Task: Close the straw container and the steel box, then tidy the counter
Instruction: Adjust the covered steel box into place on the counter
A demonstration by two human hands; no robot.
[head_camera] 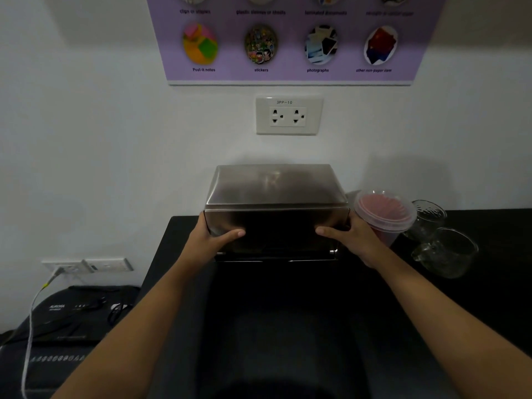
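Brushed steel box with domed lid (pixel 275 208), long axis left-right, clasped endwise between left hand (pixel 208 236) and right hand (pixel 352 236), equally near.

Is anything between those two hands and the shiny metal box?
Nothing visible. The left hand and right hand already grip the steel box at its two sides. The lidded straw container stands just right of it, beside the right hand.
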